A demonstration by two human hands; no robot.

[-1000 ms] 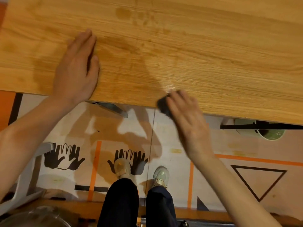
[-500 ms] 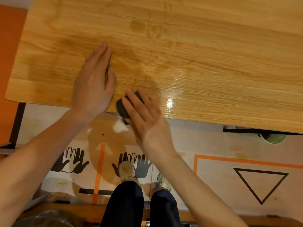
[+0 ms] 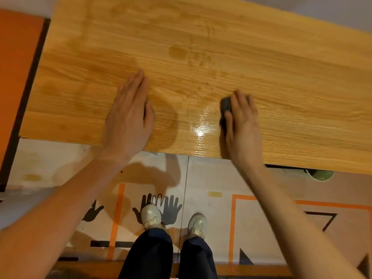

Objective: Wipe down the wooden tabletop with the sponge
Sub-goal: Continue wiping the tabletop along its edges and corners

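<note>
The wooden tabletop (image 3: 281, 81) fills the upper half of the view, with damp streaks and a glossy wet patch near its front edge. My right hand (image 3: 242, 127) lies over a dark grey sponge (image 3: 225, 104) and presses it onto the wood near the front edge, fingers laid across its top. Only the sponge's left end shows beside my fingers. My left hand (image 3: 128, 115) rests flat on the table, fingers straight and together, to the left of the wet patch.
The table's left end (image 3: 30, 109) borders an orange floor panel (image 3: 16, 77). Below the front edge lies a floor mat with hand prints, orange lines and a triangle. My shoes (image 3: 151, 216) stand there. A green cup (image 3: 320, 175) peeks out under the table at right.
My right hand has slid the sponge to the right along the front edge, away from my left hand, and slightly further onto the table. The left hand stays flat in place.
</note>
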